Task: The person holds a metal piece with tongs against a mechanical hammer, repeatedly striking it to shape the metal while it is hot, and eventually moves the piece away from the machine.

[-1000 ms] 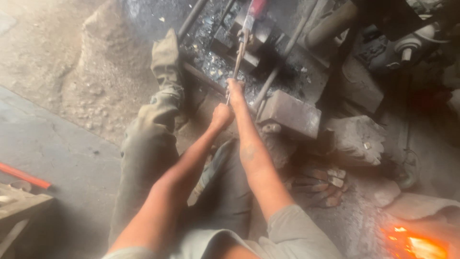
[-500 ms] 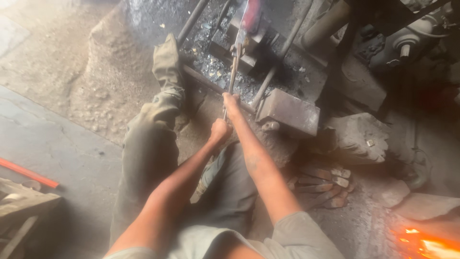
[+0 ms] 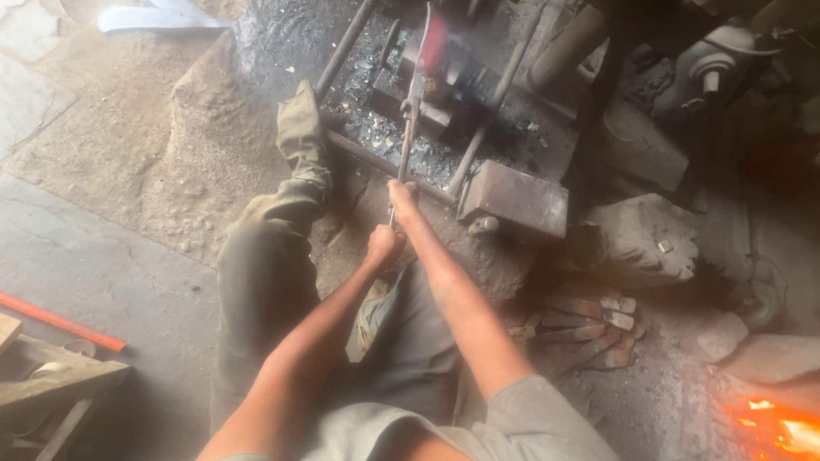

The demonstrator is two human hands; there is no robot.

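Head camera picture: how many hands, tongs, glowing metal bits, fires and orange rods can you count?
Hands: 2, the left hand and the right hand
Tongs: 1, gripped by both hands
Red-glowing metal piece: 1
Fire: 1
Orange rod: 1
Total: 6

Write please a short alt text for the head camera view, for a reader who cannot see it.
Both hands, the left hand and the right hand, grip long tongs that hold a red-hot metal piece at a dark forging machine. A fire glows at lower right.

Red-glowing blade (image 3: 434, 38), olive trousers (image 3: 265, 273), orange embers (image 3: 781, 431)
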